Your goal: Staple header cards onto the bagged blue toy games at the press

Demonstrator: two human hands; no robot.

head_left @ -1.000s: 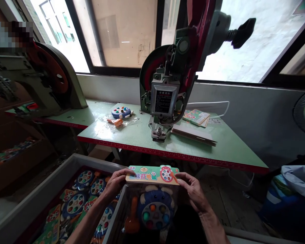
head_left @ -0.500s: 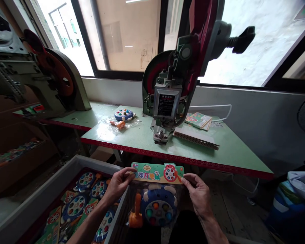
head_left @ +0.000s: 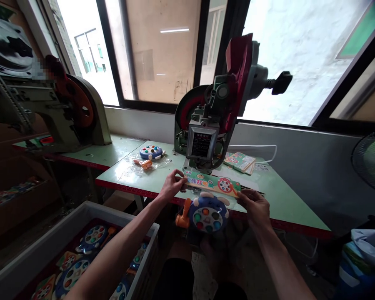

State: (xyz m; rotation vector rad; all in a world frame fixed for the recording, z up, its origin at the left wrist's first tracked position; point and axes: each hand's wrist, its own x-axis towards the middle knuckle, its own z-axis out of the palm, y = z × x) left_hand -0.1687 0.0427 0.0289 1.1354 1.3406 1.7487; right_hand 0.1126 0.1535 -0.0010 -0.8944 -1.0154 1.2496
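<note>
Two machines (head_left: pixel 201 141) stood on the green worktop (head_left: pixel 284 202) below windows (head_left: pixel 162 54); left hand (head_left: pixel 174 184) and right hand (head_left: pixel 256 205) pinched opposite ends of a printed card (head_left: pixel 204 182).

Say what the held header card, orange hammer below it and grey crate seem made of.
Header card: likely smooth cardboard; flat, printed, straight-edged.
Orange hammer: probably plastic, evenly coloured and rounded; finish unclear.
Grey crate: apparently matte plastic; thick, smooth rim.

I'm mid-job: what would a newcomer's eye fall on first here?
Probably the tall red and green machine on the table, centre. Just in front, the left hand and right hand hold a printed card by its ends, a blue toy below it. Then the grey bin of toys, lower left.
</note>
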